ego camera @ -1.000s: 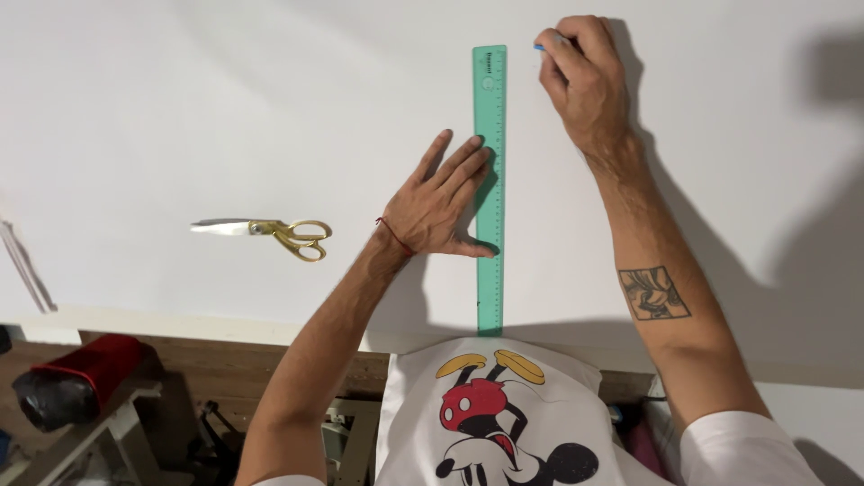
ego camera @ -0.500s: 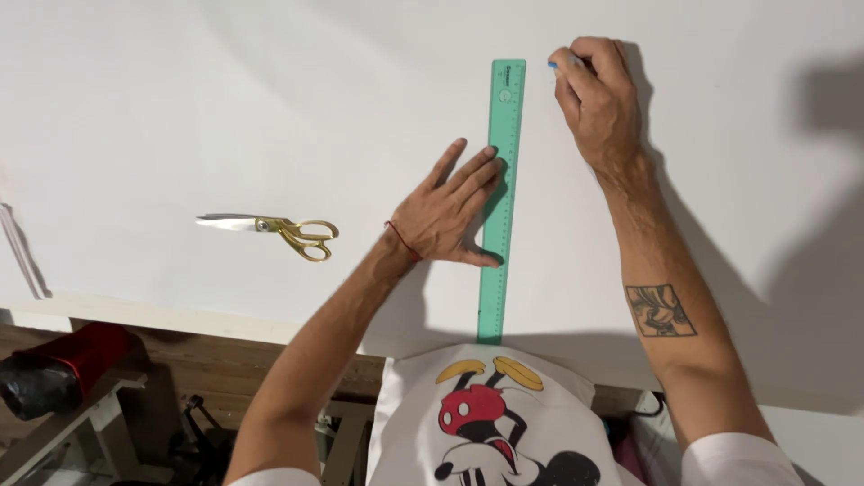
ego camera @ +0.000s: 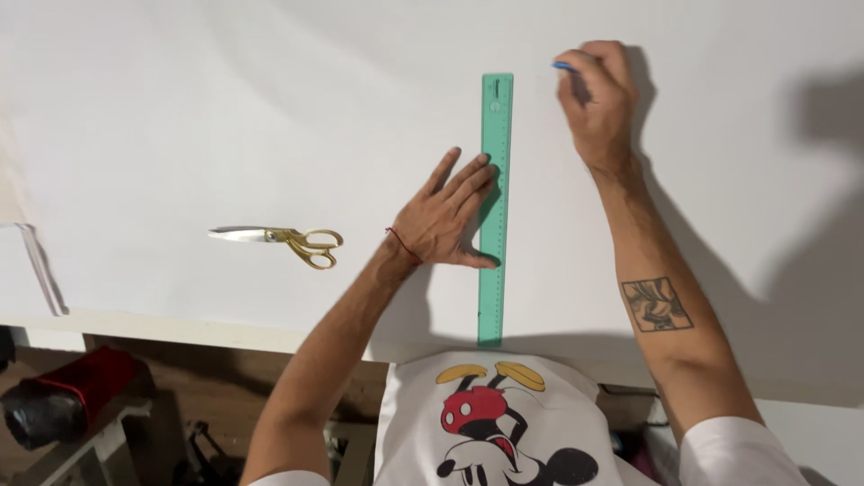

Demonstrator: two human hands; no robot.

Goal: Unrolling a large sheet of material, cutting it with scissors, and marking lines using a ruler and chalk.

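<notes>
We see a white tabletop [ego camera: 180,117] filling most of the view, its near edge running along the bottom. A long green ruler [ego camera: 494,207] lies flat on it, lengthwise away from us, its near end at the tabletop edge. Our left hand [ego camera: 447,218] lies flat on the tabletop, fingers spread, fingertips and thumb on the ruler's left edge about midway along. Our right hand [ego camera: 598,101] is right of the ruler's far end, not touching it, fingers closed around a small blue marking tool [ego camera: 563,66]; only the tip shows, pointing left toward the ruler. Gold-handled scissors [ego camera: 279,240] lie well left of the left hand, blades shut, pointing left. A red and black object [ego camera: 63,396] sits below the tabletop at lower left.
</notes>
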